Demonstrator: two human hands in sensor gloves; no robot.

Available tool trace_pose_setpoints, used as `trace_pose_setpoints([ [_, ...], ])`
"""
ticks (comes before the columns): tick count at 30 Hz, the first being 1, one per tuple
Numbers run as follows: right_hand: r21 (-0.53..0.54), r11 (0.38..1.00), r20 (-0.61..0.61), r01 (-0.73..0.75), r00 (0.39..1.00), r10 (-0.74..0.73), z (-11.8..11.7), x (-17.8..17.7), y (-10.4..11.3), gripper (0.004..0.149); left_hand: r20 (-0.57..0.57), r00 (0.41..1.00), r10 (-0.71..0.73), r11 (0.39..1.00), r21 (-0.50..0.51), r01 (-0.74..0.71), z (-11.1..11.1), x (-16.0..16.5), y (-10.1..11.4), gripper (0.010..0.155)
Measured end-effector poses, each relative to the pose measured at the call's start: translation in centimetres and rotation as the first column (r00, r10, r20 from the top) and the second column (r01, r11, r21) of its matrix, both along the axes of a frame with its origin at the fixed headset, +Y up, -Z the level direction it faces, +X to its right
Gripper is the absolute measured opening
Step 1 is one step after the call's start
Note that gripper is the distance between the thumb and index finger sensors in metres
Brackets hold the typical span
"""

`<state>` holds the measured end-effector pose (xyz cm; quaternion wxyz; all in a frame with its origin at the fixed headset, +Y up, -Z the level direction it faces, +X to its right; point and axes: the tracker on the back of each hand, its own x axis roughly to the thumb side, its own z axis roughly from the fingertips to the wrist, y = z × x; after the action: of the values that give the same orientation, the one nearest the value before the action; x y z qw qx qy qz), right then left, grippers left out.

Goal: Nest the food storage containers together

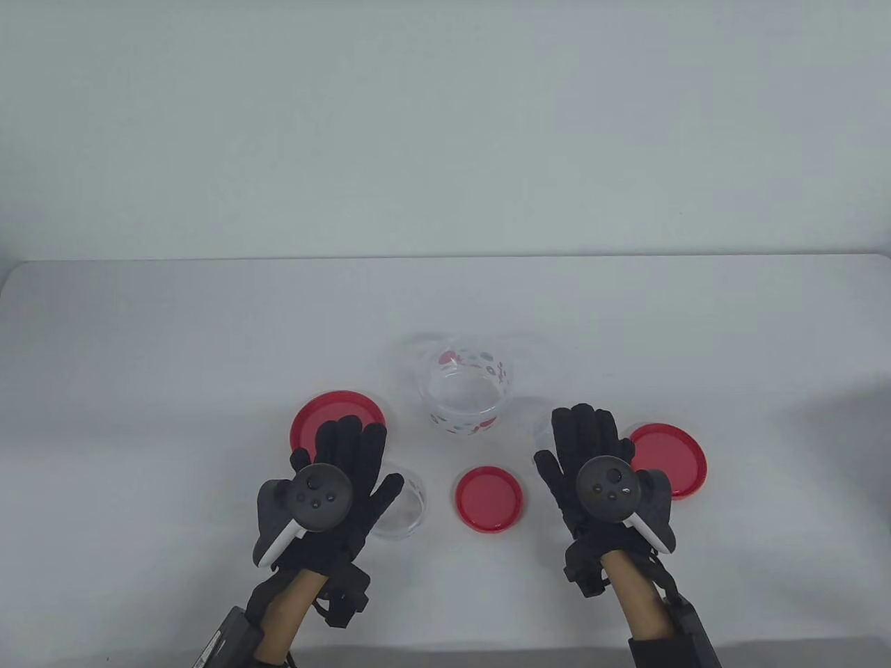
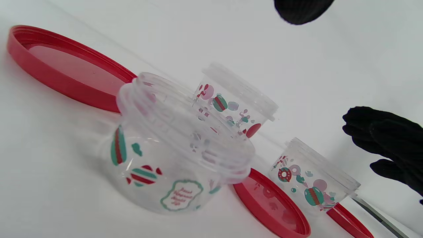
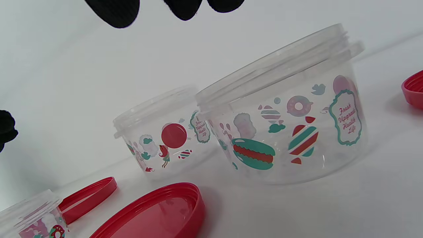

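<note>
Three clear printed containers stand open and apart on the white table. One is at the centre back (image 1: 468, 390). One sits under my left hand (image 1: 351, 452), its rim showing at the hand's right side (image 1: 404, 513); it is nearest in the left wrist view (image 2: 172, 158). The third is mostly hidden under my right hand (image 1: 581, 445), and it looms close in the right wrist view (image 3: 284, 125). Both hands hover flat with fingers spread and hold nothing.
Three red lids lie flat: one beyond my left hand (image 1: 337, 417), a small one between the hands (image 1: 489, 499), one right of my right hand (image 1: 672, 459). The table's far edge (image 1: 445, 259) meets a white wall.
</note>
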<state>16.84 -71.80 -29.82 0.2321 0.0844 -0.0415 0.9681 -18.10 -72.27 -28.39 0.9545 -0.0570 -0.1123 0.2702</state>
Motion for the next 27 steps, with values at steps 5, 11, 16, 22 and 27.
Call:
trace_pose_setpoints([
  [5,-0.01,1.0,0.002,0.003,1.0,-0.003,0.03,0.07,0.05,0.066,0.004,1.0,-0.001,1.0,-0.006,0.001,0.06,0.04,0.07,0.073],
  [11,-0.021,1.0,0.002,0.009,1.0,-0.009,-0.02,0.11,-0.06,0.067,0.01,1.0,0.007,1.0,0.006,-0.007,0.09,0.1,0.02,0.073],
  [16,-0.03,0.999,0.002,0.018,1.0,-0.018,-0.01,0.15,-0.09,0.067,0.012,1.0,0.006,1.0,0.003,-0.006,0.18,0.13,0.01,0.073],
  [22,-0.034,0.999,0.006,0.022,1.0,-0.022,-0.05,0.26,-0.12,0.067,0.012,1.0,0.011,1.0,-0.001,-0.011,0.21,0.14,0.02,0.073],
  [27,-0.036,0.999,0.008,0.026,1.0,-0.026,-0.12,0.32,-0.15,0.067,0.01,1.0,0.016,1.0,-0.005,-0.016,0.18,0.12,0.0,0.073],
])
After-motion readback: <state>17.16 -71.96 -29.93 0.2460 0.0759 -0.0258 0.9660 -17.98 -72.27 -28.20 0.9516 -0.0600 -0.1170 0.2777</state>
